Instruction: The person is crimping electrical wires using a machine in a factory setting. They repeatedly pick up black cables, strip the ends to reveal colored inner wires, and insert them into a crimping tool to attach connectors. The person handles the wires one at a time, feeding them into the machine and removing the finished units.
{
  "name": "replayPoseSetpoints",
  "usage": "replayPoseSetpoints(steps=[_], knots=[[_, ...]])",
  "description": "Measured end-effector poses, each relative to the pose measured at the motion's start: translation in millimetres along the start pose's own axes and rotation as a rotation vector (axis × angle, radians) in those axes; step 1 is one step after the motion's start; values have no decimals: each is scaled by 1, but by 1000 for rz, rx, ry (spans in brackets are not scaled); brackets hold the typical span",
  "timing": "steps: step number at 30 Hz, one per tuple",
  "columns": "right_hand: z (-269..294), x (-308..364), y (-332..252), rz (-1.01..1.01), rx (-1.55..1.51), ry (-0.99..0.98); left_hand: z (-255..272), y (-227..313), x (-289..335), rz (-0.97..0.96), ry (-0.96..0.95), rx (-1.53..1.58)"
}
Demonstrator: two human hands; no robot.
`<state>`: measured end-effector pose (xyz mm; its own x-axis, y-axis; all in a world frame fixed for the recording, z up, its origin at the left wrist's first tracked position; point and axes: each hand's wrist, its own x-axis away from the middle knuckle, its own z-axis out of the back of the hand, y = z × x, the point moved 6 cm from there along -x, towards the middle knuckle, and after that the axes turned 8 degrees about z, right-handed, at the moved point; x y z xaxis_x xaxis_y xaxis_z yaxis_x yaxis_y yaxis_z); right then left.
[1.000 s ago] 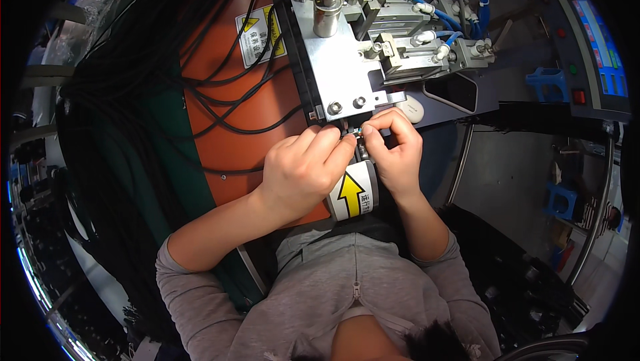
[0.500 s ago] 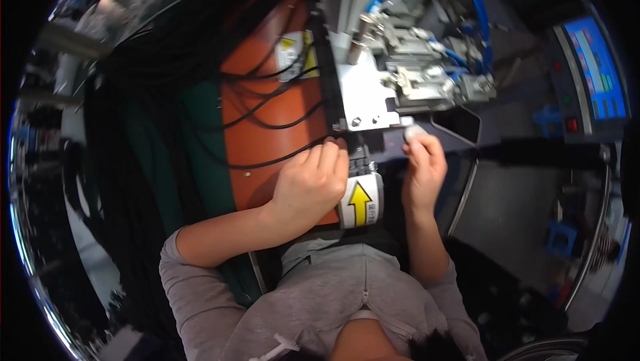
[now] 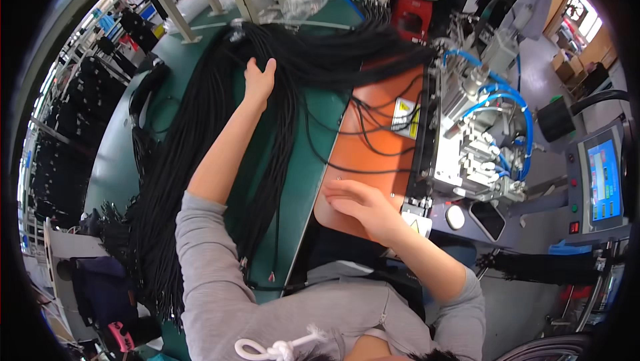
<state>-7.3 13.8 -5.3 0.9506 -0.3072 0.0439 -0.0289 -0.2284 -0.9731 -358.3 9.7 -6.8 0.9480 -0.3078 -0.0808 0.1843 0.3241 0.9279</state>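
Left hand (image 3: 259, 80) is stretched far out, fingers spread open on the big bundle of black cables (image 3: 220, 141) sprawled across the green table (image 3: 113, 161), touching but not gripping. Right hand (image 3: 363, 206) lies flat and loose on the orange mat (image 3: 373, 141), holding nothing, just beside the metal machine (image 3: 470, 154) with blue hoses (image 3: 507, 104). A lit screen (image 3: 603, 181) stands at right; grey floor beyond.

Black cables (image 3: 220, 134) are blanketing the green bench (image 3: 120, 154) on the left — little bare surface is showing there. The orange plate (image 3: 373, 128) is lying mostly open (a few thin wires are crossing it), while the machine with blue hoses (image 3: 480, 134) is walling off its right side.
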Motion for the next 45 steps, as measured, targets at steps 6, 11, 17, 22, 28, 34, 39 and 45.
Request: replayPoseSetpoints(steps=[6,11,17,22,28,34,39,45], knots=[[3,-113,19,-91,169,106,-69,-14,-46,424,-182,388],[2,-180,17,70,179,354,-89,-16,-64,558,-129,501],[-29,-190,50,-70,-507,-28,-101,9,-68,632,26,515],[-49,-115,17,-190,-611,-76,-90,17,-65,718,192,526],[39,-16,-60,-303,-386,-4,-89,25,-64,557,275,423],[52,43,-15,-409,-488,195,-126,15,-87,515,190,393],[62,51,-4,-368,-556,217,-110,18,-91,174,-103,-144],[58,57,-7,-192,-707,61,-67,120,210,-952,-876,-330]])
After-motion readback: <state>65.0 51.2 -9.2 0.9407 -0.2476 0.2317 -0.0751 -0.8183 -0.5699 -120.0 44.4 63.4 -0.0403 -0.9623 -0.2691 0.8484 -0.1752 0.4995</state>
